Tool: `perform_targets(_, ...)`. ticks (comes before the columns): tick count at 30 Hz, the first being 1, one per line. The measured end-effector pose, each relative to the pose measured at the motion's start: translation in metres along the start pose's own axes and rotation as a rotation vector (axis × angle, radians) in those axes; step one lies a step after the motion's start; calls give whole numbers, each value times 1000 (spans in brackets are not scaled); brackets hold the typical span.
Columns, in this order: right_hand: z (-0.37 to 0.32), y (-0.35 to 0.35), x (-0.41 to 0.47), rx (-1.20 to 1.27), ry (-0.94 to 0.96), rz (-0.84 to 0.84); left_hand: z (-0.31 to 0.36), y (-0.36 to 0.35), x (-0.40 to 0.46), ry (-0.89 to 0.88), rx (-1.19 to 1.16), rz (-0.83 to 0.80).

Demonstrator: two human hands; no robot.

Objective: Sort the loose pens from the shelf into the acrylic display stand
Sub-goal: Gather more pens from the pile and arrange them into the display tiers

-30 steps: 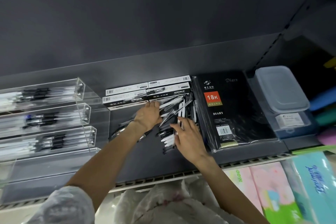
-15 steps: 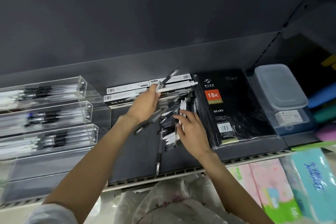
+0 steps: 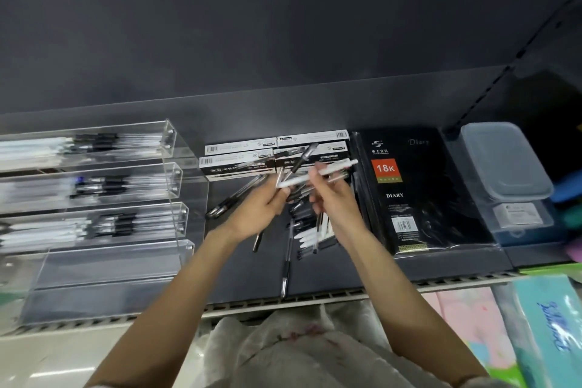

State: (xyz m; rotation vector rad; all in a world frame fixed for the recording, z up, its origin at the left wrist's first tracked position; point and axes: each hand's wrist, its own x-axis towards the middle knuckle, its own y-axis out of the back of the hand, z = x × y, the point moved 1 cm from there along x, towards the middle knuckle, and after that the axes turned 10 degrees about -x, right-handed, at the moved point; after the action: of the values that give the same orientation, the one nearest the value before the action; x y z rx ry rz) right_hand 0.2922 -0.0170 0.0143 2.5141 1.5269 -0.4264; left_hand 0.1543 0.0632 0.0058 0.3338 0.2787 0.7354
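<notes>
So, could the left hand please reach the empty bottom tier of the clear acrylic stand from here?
Probably yes: the left hand holds pens, but nothing lies between it and the bottom tier.

Black notebook (image 3: pixel 419 189): "Diary" top right, "18K" on orange label, "DIARY" below. Pen boxes (image 3: pixel 239 164): txt illegible.

We see a dim, cool picture: the dark shelf (image 3: pixel 239 268) and its back wall soak up most of the light, which seems to fall from above and in front, leaving only soft shadows. Pale glare runs along the edges of the acrylic display stand (image 3: pixel 176 186), and the pens (image 3: pixel 94 227) inside it smear into streaks. Motion blur softens both hands (image 3: pixel 261 211) and the pens they hold, while the wide lens bends the shelf edge and stretches the corners.
</notes>
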Motion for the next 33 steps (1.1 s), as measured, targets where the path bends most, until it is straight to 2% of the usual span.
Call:
perform_targets(4, -10, -6, 8, 52, -34, 32, 2, -3, -19, 160, -407, -78)
perform_targets(8, -17, 0, 10, 60, 24, 115, 1, 5, -35, 261, -759, 81)
perform_targets(11, -22, 8, 8, 12, 27, 31, 0, 10, -45, 306, -867, 144)
perform_targets(15, -24, -2, 2, -353, 61, -241, 6, 5, -48, 329, -879, 88)
perform_targets(17, -23, -11, 2, -497, 115, -253, 8, 1, -48, 323, -847, 89)
perform_targets(20, -24, -22, 0, -601, 183, -182, 9, -2, -50, 305, -874, 109)
perform_targets(23, -26, -31, -3, -635, 228, -169, 10, -1, -55, 274, -903, 127)
perform_targets(26, -29, -41, -6, -619, 249, -166, 10, 0, -60, 229, -833, 120)
perform_targets(31, -29, -63, -5, -655, 241, -146, 9, 6, -70, 144, -729, 146)
perform_targets(33, -34, -67, -4, -575, 182, -126, 7, 10, -75, 119, -686, 162)
